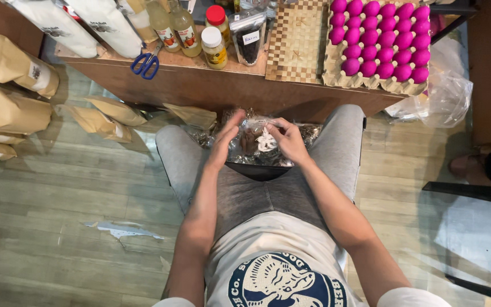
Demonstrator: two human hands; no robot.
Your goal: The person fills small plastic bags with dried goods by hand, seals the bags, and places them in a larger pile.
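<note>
I sit with a clear plastic bag [255, 143] of dark contents between my knees. My left hand [224, 139] presses flat against the bag's left side, fingers straight and pointing up. My right hand [288, 139] pinches the twisted white top of the bag [266, 140] with curled fingers. More crinkled clear plastic [308, 133] lies under and behind the bag, partly hidden by my hands.
A low wooden table [211, 85] in front holds a tray of pink eggs [382, 40], a woven mat [296, 40], bottles and jars [214, 48], blue scissors [146, 63]. Brown paper bags [12, 108] lie on the floor at left. Another person's foot [464, 166] shows at right.
</note>
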